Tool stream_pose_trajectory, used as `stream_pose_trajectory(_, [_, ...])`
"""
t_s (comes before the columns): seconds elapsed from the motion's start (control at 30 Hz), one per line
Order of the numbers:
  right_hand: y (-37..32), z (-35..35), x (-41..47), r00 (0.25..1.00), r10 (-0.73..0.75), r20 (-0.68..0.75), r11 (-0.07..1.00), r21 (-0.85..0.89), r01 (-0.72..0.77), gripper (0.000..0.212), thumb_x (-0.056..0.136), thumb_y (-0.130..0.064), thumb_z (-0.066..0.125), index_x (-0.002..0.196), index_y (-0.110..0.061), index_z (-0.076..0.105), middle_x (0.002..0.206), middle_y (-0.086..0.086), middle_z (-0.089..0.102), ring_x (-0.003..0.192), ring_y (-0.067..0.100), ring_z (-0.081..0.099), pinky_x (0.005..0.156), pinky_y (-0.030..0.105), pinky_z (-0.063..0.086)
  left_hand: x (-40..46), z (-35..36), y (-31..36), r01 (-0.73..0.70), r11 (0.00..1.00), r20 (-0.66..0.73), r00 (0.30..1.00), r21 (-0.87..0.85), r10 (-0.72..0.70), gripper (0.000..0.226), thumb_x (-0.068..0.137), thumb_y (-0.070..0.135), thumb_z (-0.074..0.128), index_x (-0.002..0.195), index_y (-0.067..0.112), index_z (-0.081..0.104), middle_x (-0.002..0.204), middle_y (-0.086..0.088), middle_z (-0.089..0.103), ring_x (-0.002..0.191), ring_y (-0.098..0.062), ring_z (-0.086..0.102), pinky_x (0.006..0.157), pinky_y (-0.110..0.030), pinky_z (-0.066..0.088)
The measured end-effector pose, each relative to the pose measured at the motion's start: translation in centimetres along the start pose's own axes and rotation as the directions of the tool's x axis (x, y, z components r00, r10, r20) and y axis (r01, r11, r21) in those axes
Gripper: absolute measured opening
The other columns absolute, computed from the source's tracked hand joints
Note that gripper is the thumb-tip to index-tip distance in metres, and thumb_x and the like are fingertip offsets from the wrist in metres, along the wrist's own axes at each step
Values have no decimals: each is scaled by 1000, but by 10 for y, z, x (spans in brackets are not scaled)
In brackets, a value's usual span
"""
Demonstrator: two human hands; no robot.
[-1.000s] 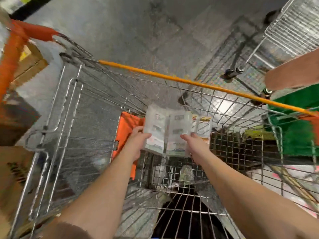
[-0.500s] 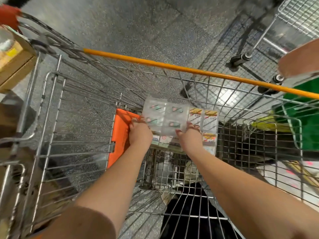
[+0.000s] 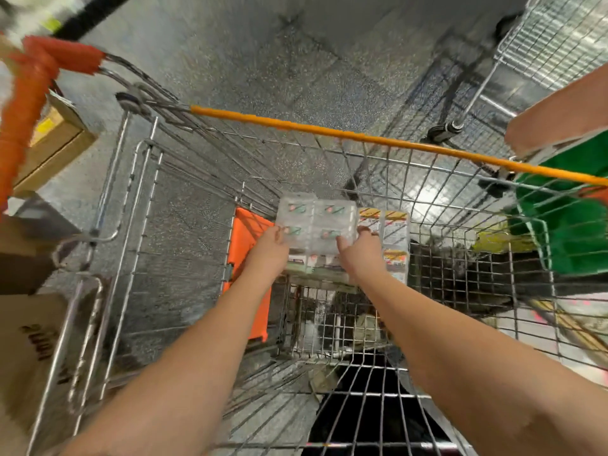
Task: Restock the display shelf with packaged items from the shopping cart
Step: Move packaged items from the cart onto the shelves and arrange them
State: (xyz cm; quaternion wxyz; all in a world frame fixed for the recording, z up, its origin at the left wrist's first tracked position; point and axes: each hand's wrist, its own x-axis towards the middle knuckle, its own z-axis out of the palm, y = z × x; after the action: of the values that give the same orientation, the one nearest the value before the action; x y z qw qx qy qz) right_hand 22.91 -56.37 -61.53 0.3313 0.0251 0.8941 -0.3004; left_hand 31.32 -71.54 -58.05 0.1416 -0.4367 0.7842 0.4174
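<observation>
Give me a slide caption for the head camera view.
Both hands, left and right, hold clear packaged items inside the wire shopping cart.

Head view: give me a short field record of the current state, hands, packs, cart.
view: head camera, looking down into the cart
left hand: grips the clear packs at their left edge
right hand: grips the same packs at their right side
packs: clear, red and green labels, held as a bundle deep in the cart
other packs: yellow and red labels, directly right of the held ones
orange panel: inside the cart, left of the packs
orange bar: along the cart's far rim
shelf: not in view
</observation>
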Motion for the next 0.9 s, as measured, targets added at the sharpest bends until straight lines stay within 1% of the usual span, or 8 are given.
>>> stream_pose_trajectory(0.13, [-5,-36,-51,995,-94,45,995,-6,95,44,97,-40,49,126,-9,54,120,10,61,97,27,64,83,41,54,-43,-18,24,2,990,0,1000,-139,-2,36,98,19,50,134,17,49,117,0,59,79,-13,57,59,-25,43])
stream_pose_trajectory(0.2, [-9,-57,-79,989,-135,56,991,-15,136,28,97,-32,49,109,-9,61,100,8,66,86,25,63,74,34,51,-67,-23,44,-3,966,38,999,-259,13,39,94,15,50,133,17,49,120,-8,61,89,-21,63,74,-34,54])
stream_pose_trajectory(0.27, [-15,-86,-117,983,-184,29,983,-2,184,23,97,-27,46,93,-10,60,83,6,64,76,25,60,66,33,46,-101,-31,72,-46,936,58,996,-350,71,36,92,16,49,129,19,50,113,-7,62,87,-23,65,83,-43,57])
stream_pose_trajectory(0.4, [-20,-144,-171,967,-238,-86,970,17,241,22,97,-29,46,94,-13,61,79,2,63,71,22,58,59,31,42,-153,-38,130,-198,894,30,973,-403,229,25,94,17,48,119,19,52,99,-2,62,73,-18,62,66,-33,49])
stream_pose_trajectory(0.57, [-5,-235,-225,926,-245,-288,957,78,278,25,95,-29,50,107,-14,66,99,6,69,90,25,62,67,30,46,-218,-22,208,-351,832,58,909,-430,413,21,93,12,49,113,14,55,92,-3,62,59,-14,58,57,-28,43])
stream_pose_trajectory(0.7, [29,-294,-264,873,-228,-430,945,117,305,19,95,-32,49,102,-23,64,82,-5,63,74,16,57,64,28,39,-269,9,259,-472,775,120,818,-420,563,17,92,14,49,106,16,58,90,-6,67,59,-14,59,57,-25,42])
stream_pose_trajectory(0.77, [51,-317,-280,846,-221,-485,938,131,320,18,96,-31,49,102,-23,63,80,-8,60,70,12,54,59,28,36,-296,27,280,-515,757,192,761,-403,620,15,93,11,48,101,14,61,90,-7,66,64,-16,58,49,-19,42])
stream_pose_trajectory(0.9, [97,-354,-295,818,-150,-556,942,171,289,19,96,-34,48,103,-24,63,91,-7,65,85,15,59,68,30,44,-330,69,313,-569,723,297,666,-392,685,13,93,11,51,91,18,62,88,-10,65,61,-18,56,50,-23,40])
